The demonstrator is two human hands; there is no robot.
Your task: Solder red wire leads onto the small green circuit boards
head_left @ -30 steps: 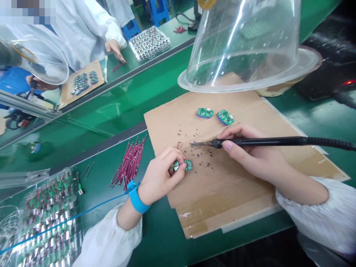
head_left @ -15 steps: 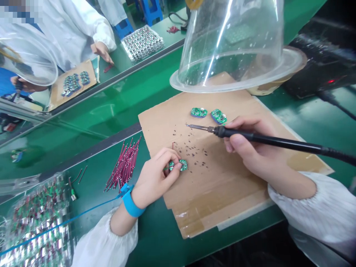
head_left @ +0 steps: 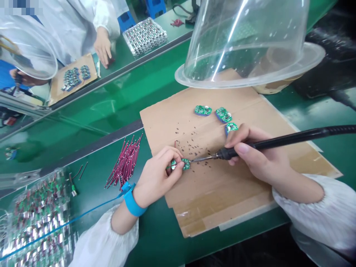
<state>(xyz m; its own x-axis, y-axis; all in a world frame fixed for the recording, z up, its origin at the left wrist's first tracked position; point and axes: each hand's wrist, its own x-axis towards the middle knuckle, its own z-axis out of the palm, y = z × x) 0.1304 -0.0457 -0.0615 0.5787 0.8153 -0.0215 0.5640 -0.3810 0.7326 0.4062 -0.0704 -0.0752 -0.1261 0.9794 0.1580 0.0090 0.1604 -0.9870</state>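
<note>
My left hand (head_left: 160, 174), with a blue wrist strap (head_left: 133, 202) on its wrist, pinches a small green circuit board (head_left: 185, 163) against the cardboard sheet (head_left: 205, 207). A short red wire (head_left: 175, 144) sticks up from between its fingers; its lower end is hidden. In my right hand (head_left: 256, 155) is a black soldering iron (head_left: 239, 150), gripped like a pen. The iron's tip is at the right edge of the held board; whether it touches is too fine to tell. Three more boards lie beyond, one of them a green board (head_left: 231, 128) just past my right fingers.
A pile of red wires (head_left: 125, 161) lies left of the cardboard. At lower left are bagged metal parts (head_left: 39, 222). A clear funnel-shaped hood (head_left: 244, 44) hangs over the far side. Across a green divider (head_left: 119, 94), a co-worker's hand (head_left: 102, 46) rests near more boards.
My right hand has brought the iron's tip down and towards me, from above the cardboard to the held board. A third loose board has come into view. The view has shifted slightly.
</note>
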